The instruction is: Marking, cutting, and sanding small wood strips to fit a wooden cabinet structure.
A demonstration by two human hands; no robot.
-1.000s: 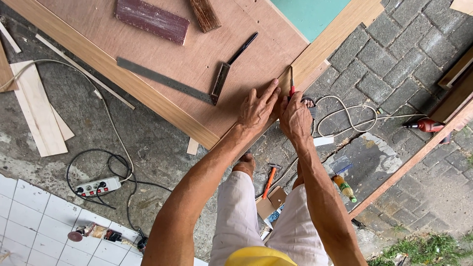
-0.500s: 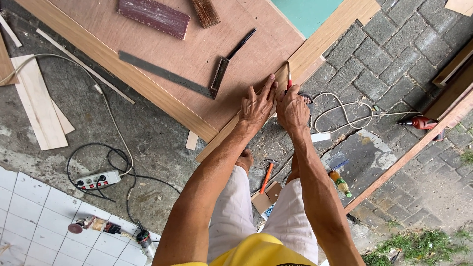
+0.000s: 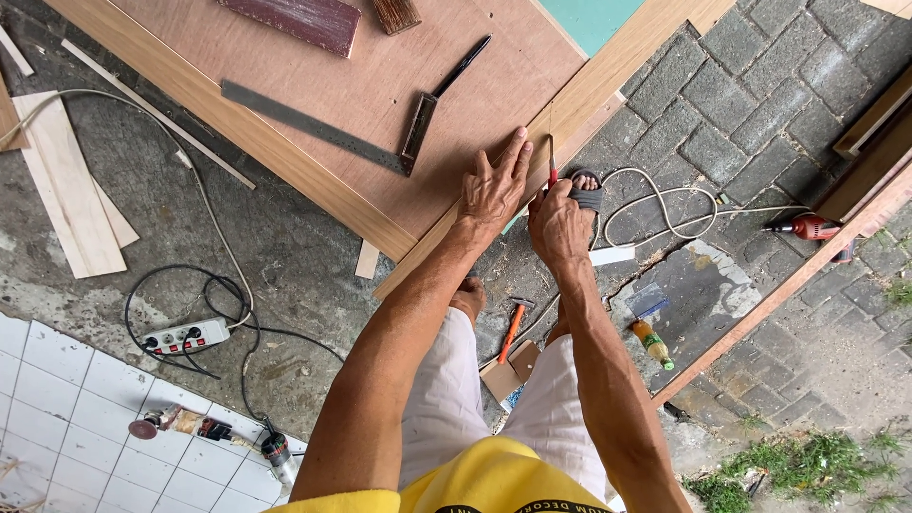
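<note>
The right hand point(image 3: 559, 220) is closed around a red-handled cutter point(image 3: 551, 161), its blade against the edge strip point(image 3: 570, 123) of a plywood panel point(image 3: 380, 85). The left hand point(image 3: 494, 185) lies flat, fingers spread, on that panel just beside it — a steel square point(image 3: 323, 128) rests farther up. A hammer point(image 3: 513, 328) lies on the ground between the legs.

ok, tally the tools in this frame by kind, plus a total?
Steel square: 1
Red-handled cutter, in the right hand: 1
Hammer on the ground: 1
Red drill: 1
Grinder on the tiles: 1
Power strip: 1
Total: 6
The left hand holds no tool; it presses flat on the wooden strip.
</note>
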